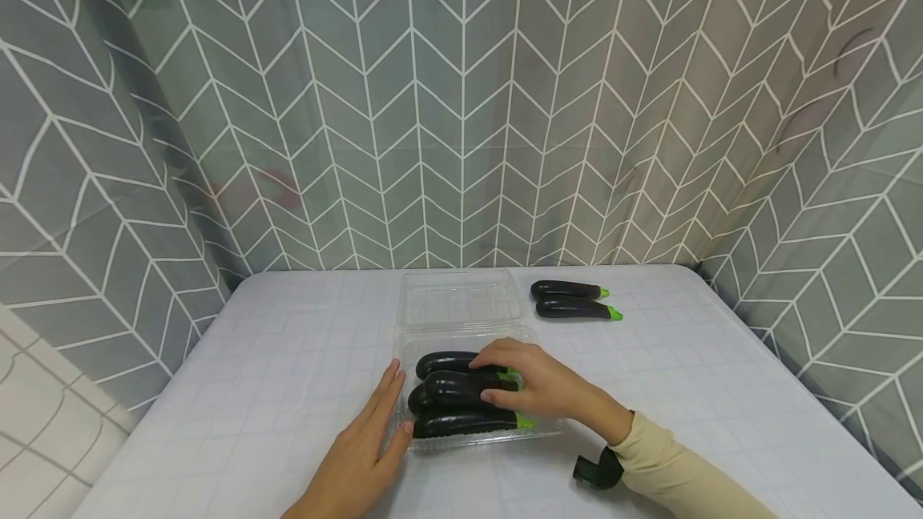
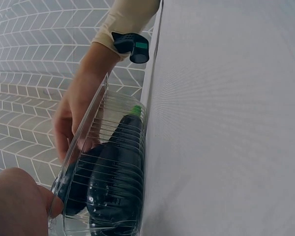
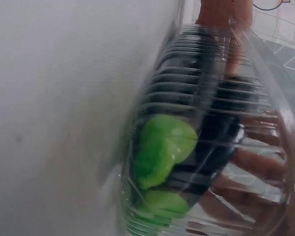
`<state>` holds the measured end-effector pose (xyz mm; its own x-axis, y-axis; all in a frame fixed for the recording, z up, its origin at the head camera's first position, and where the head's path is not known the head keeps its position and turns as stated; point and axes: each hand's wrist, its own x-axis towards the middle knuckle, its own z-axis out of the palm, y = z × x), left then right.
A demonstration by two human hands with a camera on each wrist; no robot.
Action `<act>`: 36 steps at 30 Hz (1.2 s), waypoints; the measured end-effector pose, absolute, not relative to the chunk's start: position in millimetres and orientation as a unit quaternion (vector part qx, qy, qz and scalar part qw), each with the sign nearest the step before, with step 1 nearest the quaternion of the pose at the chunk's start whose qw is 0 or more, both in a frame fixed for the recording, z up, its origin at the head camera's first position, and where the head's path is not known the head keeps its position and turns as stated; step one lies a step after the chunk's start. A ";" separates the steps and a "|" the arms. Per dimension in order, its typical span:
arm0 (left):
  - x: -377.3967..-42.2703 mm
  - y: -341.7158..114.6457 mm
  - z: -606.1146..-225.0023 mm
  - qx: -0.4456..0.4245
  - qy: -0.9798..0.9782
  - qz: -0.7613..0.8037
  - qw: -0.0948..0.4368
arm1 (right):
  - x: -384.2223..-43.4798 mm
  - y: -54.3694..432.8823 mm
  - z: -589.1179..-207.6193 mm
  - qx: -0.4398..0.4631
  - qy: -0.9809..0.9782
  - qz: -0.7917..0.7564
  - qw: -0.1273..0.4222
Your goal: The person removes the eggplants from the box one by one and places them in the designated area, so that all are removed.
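A clear plastic clamshell box [image 1: 476,440] lies with its lid [image 1: 461,295] folded back away from me. Inside are several dark eggplants with green stem ends; the front eggplant [image 1: 465,424] lies along the near wall, and the top eggplant [image 1: 450,388] rests on others. My right hand [image 1: 541,379] reaches over the box from the right and grips the top eggplant near its stem end. At the box's left side my left hand [image 1: 368,443] rests with fingers extended, its thumb [image 2: 51,201] against the rim. The right wrist view shows green stem ends [image 3: 162,147] through the ribbed wall.
Two more eggplants lie at the back right of the white-covered table [image 1: 252,375]: a farther eggplant [image 1: 566,289] and a nearer eggplant [image 1: 573,307]. Patterned grey curtains [image 1: 461,102] hang behind and at both sides. A black band device [image 1: 600,471] sits at my right wrist.
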<state>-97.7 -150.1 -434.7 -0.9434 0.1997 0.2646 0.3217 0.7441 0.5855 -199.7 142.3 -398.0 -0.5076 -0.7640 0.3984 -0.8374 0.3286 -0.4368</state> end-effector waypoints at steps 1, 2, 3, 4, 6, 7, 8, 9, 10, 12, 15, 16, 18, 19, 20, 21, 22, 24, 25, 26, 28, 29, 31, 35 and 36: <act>-97.8 -150.1 -434.5 -0.139 -0.930 -0.329 0.090 | -199.4 142.0 -398.7 0.495 -0.813 0.302 0.058; -97.9 -150.0 -434.2 -0.138 -0.930 -0.329 0.088 | -198.9 141.6 -399.2 0.497 -0.813 0.299 0.058; -97.9 -149.9 -433.9 -0.137 -0.930 -0.329 0.086 | -198.6 141.2 -399.9 0.497 -0.814 0.294 0.058; -98.0 -149.8 -433.6 -0.137 -0.931 -0.328 0.084 | -198.3 141.0 -400.8 0.497 -0.816 0.289 0.057; -97.8 -149.6 -433.1 -0.137 -0.931 -0.328 0.082 | -197.3 140.3 -401.5 0.494 -0.821 0.281 0.057; -97.6 -149.5 -432.9 -0.137 -0.931 -0.328 0.082 | -196.8 139.9 -401.8 0.491 -0.824 0.278 0.056; -97.5 -149.4 -432.7 -0.137 -0.931 -0.328 0.082 | -196.4 139.6 -402.1 0.487 -0.827 0.275 0.054; -97.3 -149.4 -432.6 -0.137 -0.931 -0.328 0.082 | -196.1 139.4 -402.4 0.483 -0.830 0.274 0.052; -97.2 -149.4 -432.6 -0.137 -0.931 -0.328 0.083 | -195.8 139.1 -402.7 0.479 -0.833 0.272 0.050; -97.0 -149.4 -432.8 -0.137 -0.931 -0.328 0.084 | -195.1 138.5 -403.1 0.474 -0.836 0.272 0.047; -97.0 -149.4 -433.2 -0.137 -0.931 -0.326 0.085 | -194.5 138.1 -403.9 0.471 -0.837 0.276 0.045; -97.1 -149.4 -433.2 -0.136 -0.932 -0.326 0.084 | -194.3 138.0 -404.1 0.470 -0.836 0.278 0.045; -97.2 -149.3 -433.2 -0.135 -0.932 -0.325 0.082 | -194.2 138.0 -404.5 0.469 -0.836 0.282 0.044; -97.3 -149.2 -433.1 -0.135 -0.933 -0.324 0.081 | -194.1 138.0 -404.6 0.468 -0.836 0.283 0.043; -97.5 -149.2 -433.0 -0.134 -0.933 -0.323 0.080 | -194.0 137.8 -404.5 0.467 -0.836 0.284 0.043; -97.6 -149.2 -432.9 -0.134 -0.934 -0.323 0.080 | -193.9 137.8 -404.4 0.466 -0.836 0.286 0.043; -97.7 -149.2 -432.8 -0.133 -0.934 -0.322 0.079 | -193.9 137.9 -404.3 0.465 -0.837 0.286 0.043; -97.8 -149.4 -432.8 -0.134 -0.934 -0.321 0.079 | -193.6 137.6 -403.7 0.464 -0.837 0.287 0.045; -97.9 -149.5 -432.8 -0.135 -0.934 -0.321 0.080 | -193.5 137.4 -403.5 0.464 -0.837 0.287 0.045; -97.9 -149.7 -432.9 -0.136 -0.934 -0.321 0.081 | -193.3 137.3 -403.1 0.463 -0.838 0.287 0.046; -98.0 -150.0 -433.2 -0.139 -0.933 -0.322 0.084 | -193.1 137.1 -402.6 0.462 -0.838 0.288 0.046; -98.0 -150.2 -433.4 -0.139 -0.933 -0.322 0.085 | -193.1 137.0 -402.4 0.462 -0.837 0.289 0.046; -98.0 -150.3 -433.7 -0.141 -0.932 -0.322 0.086 | -193.1 137.0 -402.3 0.462 -0.837 0.290 0.046; -97.7 -150.1 -433.8 -0.140 -0.932 -0.322 0.084 | -193.5 137.5 -402.9 0.467 -0.832 0.295 0.049; -97.7 -150.0 -433.8 -0.140 -0.933 -0.322 0.084 | -193.7 137.5 -403.0 0.467 -0.832 0.295 0.050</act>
